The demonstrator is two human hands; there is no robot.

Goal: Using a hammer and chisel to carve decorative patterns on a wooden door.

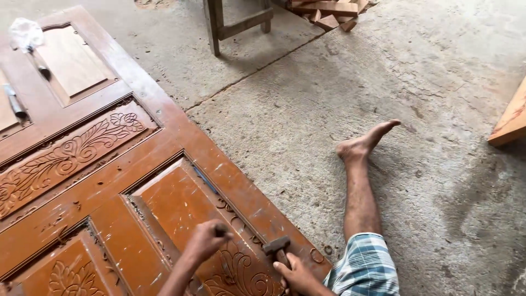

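Carving a floral pattern into a brown wooden door [109, 181] laid flat on the concrete floor [339, 93].

I see the upper carved band finished with leaves and flowers, and the lower panels carry scrollwork too, though the panel under my hands looks only partly cut, by my reckoning. My left hand [205, 241] is closed around a chisel [221, 231] set on that panel; my right hand [298, 274] grips a hammer [276, 246] just beside it.
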